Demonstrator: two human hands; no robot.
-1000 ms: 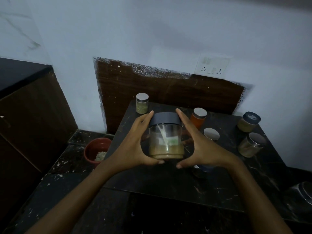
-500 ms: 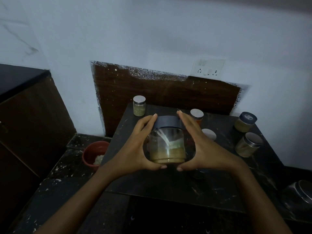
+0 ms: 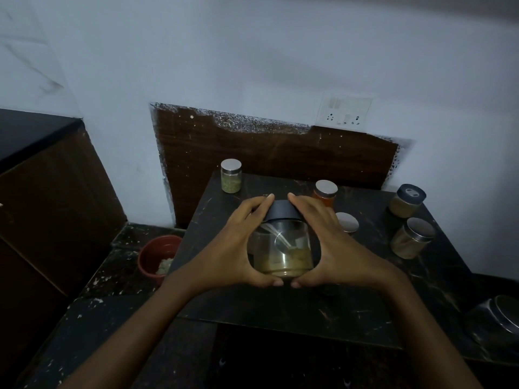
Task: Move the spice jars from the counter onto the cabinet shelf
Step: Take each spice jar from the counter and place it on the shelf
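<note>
A large glass jar (image 3: 281,249) with a dark lid, brownish powder and a spoon inside is clasped from both sides over the dark counter (image 3: 365,299). My left hand (image 3: 230,248) wraps its left side and my right hand (image 3: 325,242) its right side; whether its base touches the counter is hidden. Smaller jars stand behind: a green-filled one (image 3: 231,176), an orange-filled one (image 3: 325,193), a steel-lidded one (image 3: 347,222) partly behind my right hand, a dark-lidded one (image 3: 407,201) and a tilted steel-lidded one (image 3: 412,238).
A red bowl (image 3: 157,258) with pale contents sits on the lower ledge at the left. A dark wooden cabinet (image 3: 50,209) stands at the far left. A steel vessel (image 3: 497,321) lies at the right edge. A wall socket (image 3: 344,113) is above the brown backboard.
The large jar and both hands have shifted slightly lower and closer in view, fingers reaching further over the lid. The other jars have not moved.
</note>
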